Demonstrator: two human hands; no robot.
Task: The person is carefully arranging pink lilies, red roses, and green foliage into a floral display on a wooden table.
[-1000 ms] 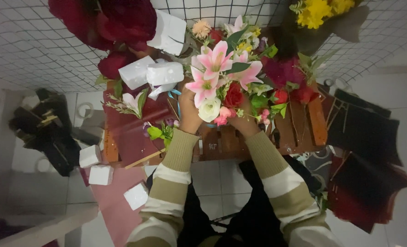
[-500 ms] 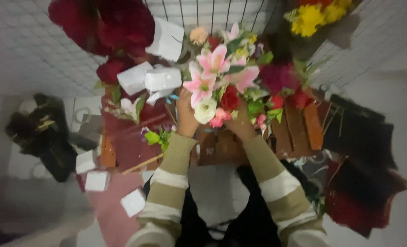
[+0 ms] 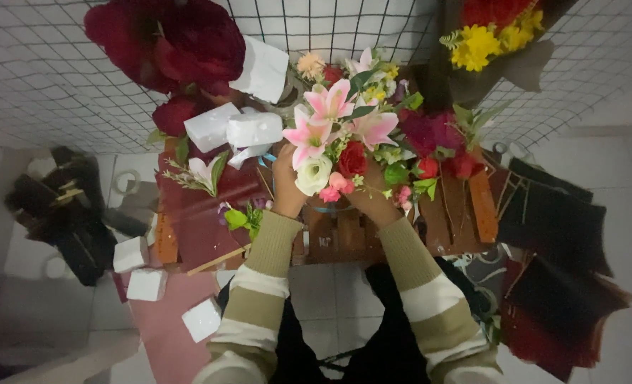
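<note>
White foam blocks [image 3: 149,274] lie far left. The left hand [image 3: 287,186] and right hand [image 3: 373,203] both grip the bouquet [image 3: 344,146] from below, flowers fanning away above them, over the wooden surface [image 3: 344,238], left hand slightly higher.

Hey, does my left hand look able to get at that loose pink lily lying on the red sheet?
Probably yes. The left hand is cupped against the flower arrangement, and the loose pink lily lies just to its left on the red sheet, with nothing standing between them. It would have to let go first.
</note>
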